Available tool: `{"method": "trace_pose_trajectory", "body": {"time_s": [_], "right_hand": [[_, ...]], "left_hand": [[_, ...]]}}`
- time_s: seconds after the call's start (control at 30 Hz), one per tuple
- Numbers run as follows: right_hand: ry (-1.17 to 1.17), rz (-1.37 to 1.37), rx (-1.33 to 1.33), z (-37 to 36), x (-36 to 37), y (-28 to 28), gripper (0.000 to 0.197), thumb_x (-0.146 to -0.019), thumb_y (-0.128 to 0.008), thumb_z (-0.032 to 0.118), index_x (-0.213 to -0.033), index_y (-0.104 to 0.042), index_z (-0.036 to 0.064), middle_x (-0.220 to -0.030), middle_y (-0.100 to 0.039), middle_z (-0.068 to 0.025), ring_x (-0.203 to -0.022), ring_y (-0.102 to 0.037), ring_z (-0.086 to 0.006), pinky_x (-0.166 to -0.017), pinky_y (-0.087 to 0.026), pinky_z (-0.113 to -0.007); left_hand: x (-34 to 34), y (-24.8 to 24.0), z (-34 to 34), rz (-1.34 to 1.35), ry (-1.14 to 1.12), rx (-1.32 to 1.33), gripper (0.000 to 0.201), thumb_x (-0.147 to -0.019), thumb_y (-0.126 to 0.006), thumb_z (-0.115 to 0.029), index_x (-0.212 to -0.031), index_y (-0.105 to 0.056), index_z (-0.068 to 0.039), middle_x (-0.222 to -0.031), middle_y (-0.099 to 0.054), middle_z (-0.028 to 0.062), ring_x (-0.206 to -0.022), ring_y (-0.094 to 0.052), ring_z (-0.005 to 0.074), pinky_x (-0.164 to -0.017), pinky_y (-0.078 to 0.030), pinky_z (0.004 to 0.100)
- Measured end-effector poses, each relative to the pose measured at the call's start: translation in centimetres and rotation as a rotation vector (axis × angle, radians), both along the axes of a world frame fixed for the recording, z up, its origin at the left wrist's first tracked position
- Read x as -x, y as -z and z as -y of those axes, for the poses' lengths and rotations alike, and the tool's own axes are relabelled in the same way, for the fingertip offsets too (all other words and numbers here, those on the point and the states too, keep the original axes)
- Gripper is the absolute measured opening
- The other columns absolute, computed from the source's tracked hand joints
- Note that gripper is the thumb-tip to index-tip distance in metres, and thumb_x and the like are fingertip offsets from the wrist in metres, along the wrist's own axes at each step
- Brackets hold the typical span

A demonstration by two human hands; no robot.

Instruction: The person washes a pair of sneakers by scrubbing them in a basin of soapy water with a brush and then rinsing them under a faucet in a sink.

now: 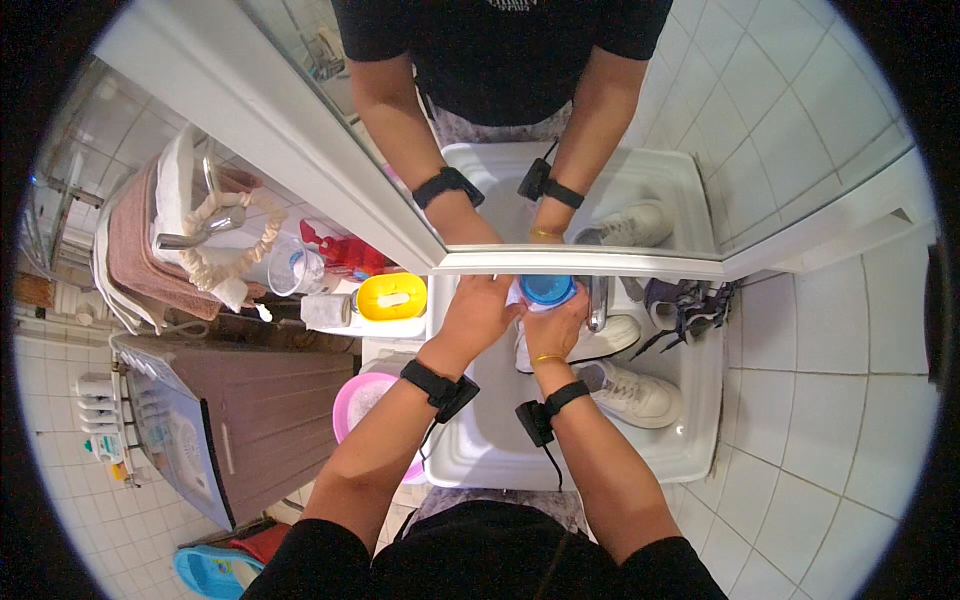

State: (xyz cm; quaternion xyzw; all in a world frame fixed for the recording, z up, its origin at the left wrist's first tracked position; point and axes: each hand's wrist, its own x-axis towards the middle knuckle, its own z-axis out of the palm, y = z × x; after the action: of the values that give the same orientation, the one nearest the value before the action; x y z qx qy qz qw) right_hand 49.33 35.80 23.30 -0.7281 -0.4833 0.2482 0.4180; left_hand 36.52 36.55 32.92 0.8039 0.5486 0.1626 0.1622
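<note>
White-tiled bathroom with a mirror (560,130) above a white sink (690,440); pale sneakers (630,395) lying in the basin, apparently for washing. Left of the sink's rim, a yellow soap dish (392,297), pink basin (358,400) and towels (135,255) within reach. At the back edge by the tap (598,300), left hand (480,315) and right hand (555,330) together, fingers curled around a blue-capped container (547,290), held over the basin, likely so drips fall inside.

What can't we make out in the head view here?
- Blue-lidded container: body hidden by left hand and right hand.
- Faucet: top cut off by the mirror frame.
- Upper white sneaker: partly behind the right hand.
- Yellow soap dish: contents too small.
</note>
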Motion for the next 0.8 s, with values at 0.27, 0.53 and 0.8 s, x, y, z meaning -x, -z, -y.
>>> {"method": "trace_pose_trajectory", "body": {"time_s": [0.27,0.53,0.8], "right_hand": [[0.014,-0.072,-0.014,-0.3,1.1,0.7,0.097,-0.063,-0.09,0.011,-0.137,-0.028,0.0004,-0.131,-0.042,-0.0269,-0.121,-0.044,-0.0419,-0.1,-0.041,-0.045],[-0.149,-0.133,-0.052,0.5,-0.5,1.6,0.091,-0.07,-0.081,0.001,-0.142,-0.027,-0.0012,-0.131,-0.038,-0.022,-0.109,-0.051,-0.0314,-0.097,-0.042,-0.042],[-0.304,-0.03,0.086,5.2,-4.5,3.1,0.05,-0.078,-0.068,0.003,-0.125,-0.051,0.0072,-0.112,-0.056,-0.0137,-0.094,-0.06,-0.0293,-0.09,-0.048,-0.043]], "left_hand": [[0.2,6.9,1.3,0.188,-0.114,0.183,0.067,-0.078,-0.07,-0.007,-0.139,-0.044,0.006,-0.109,-0.064,0.0248,-0.102,-0.059,0.0415,-0.091,-0.049,0.0451],[2.2,10.1,1.5,0.359,-0.228,0.134,0.056,-0.081,-0.06,0.001,-0.136,-0.048,0.006,-0.105,-0.066,0.0221,-0.099,-0.062,0.0381,-0.091,-0.049,0.044],[4.4,12.4,3.9,0.146,-0.34,0.02,0.038,-0.088,-0.056,-0.002,-0.126,-0.059,-0.001,-0.102,-0.068,0.019,-0.091,-0.065,0.0367,-0.083,-0.053,0.0435]]}}
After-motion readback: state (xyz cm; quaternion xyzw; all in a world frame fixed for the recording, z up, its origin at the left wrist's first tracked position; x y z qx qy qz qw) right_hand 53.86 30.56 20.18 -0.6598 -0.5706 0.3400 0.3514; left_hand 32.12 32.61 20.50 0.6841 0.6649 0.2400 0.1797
